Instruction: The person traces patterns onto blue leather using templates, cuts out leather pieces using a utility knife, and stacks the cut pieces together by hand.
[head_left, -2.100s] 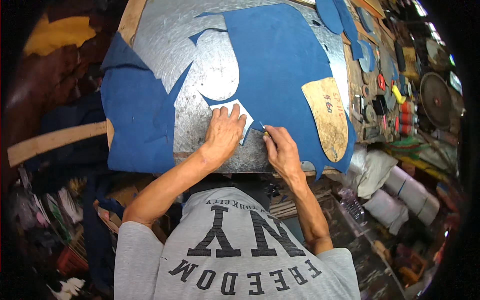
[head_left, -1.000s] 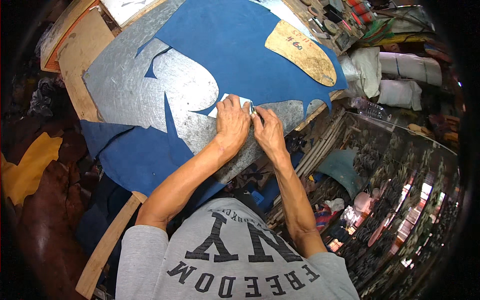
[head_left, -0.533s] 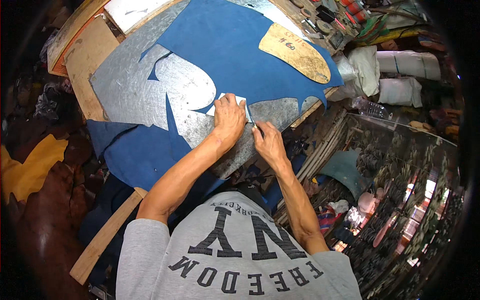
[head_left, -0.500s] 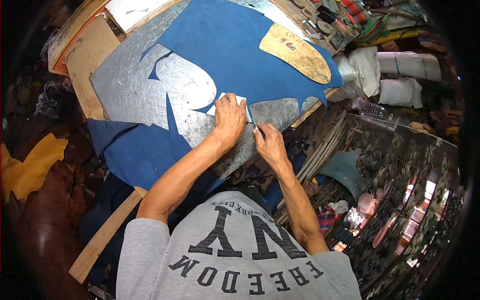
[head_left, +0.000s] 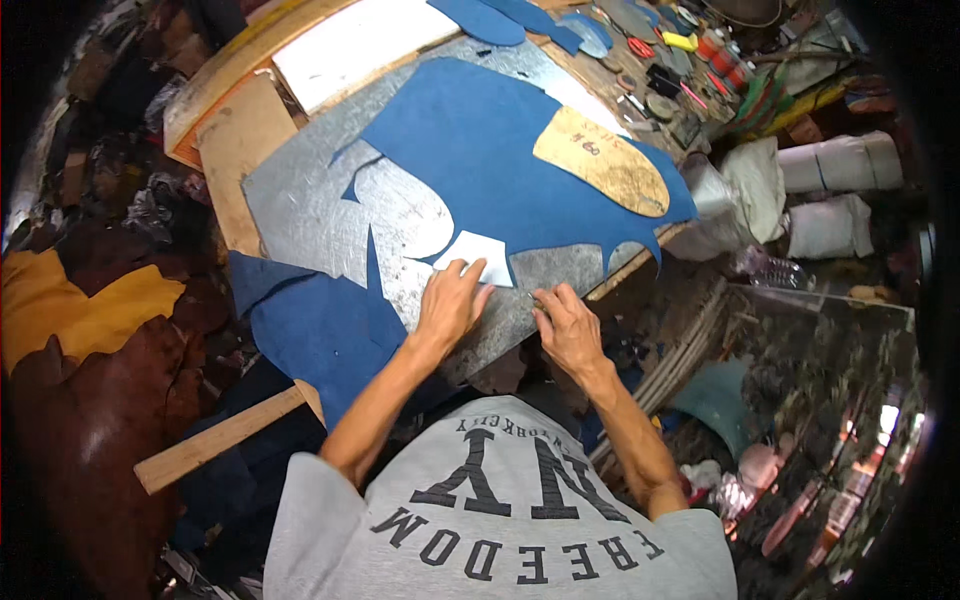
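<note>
A sheet of blue leather (head_left: 480,140) lies over a scratched metal plate (head_left: 300,190), its lower edge cut into curves and points. On its lower edge rests a small white pattern piece (head_left: 478,252). The fingertips of my left hand (head_left: 455,305) touch this piece at its near side, the thumb held apart. My right hand (head_left: 572,330) is closed beside it over bare metal, pinching a small knife whose short tip shows at the fingers; most of it is hidden. A long tan sole-shaped pattern (head_left: 600,165) sits on the right part of the leather.
A second blue leather piece (head_left: 320,320) hangs off the plate's left edge above a wooden strip (head_left: 220,440). Small tools and thread spools (head_left: 715,60) crowd the far right bench. Yellow leather (head_left: 85,300) and brown leather (head_left: 90,430) lie at left; wrapped white bundles (head_left: 840,165) at right.
My right hand has drawn the knife away from the white piece, toward the right. My left hand has slid back to the piece's near edge, uncovering more of it. The view has shifted.
</note>
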